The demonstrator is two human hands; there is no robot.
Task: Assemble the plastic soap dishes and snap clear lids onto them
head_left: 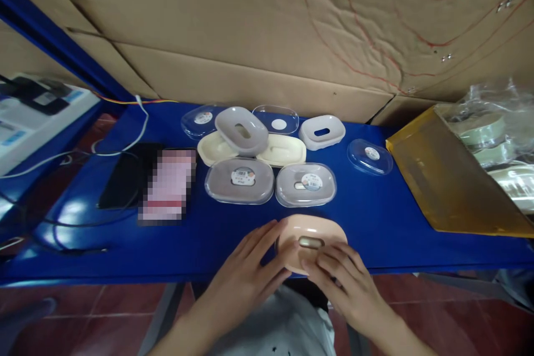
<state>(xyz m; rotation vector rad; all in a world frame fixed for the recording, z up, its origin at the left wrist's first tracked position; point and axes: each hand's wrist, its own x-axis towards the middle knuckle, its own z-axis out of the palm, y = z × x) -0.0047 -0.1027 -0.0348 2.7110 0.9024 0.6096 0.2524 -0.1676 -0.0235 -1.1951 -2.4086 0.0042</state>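
Both hands are at a peach soap dish, oval with a slot in its middle, near the table's front edge. My left hand grips its left end, fingers along the far side and thumb low. On the near right, the bent fingers of my right hand press on the dish by the slot. Just beyond lie two grey soap dishes under clear labelled lids, a left one and a right one. Behind them, a bare grey dish rests across two cream dish parts.
Clear lids and another grey dish lie toward the back. A yellow-brown box with plastic-wrapped items stands at right. At left are a phone, cables and a power strip. Cardboard walls the back.
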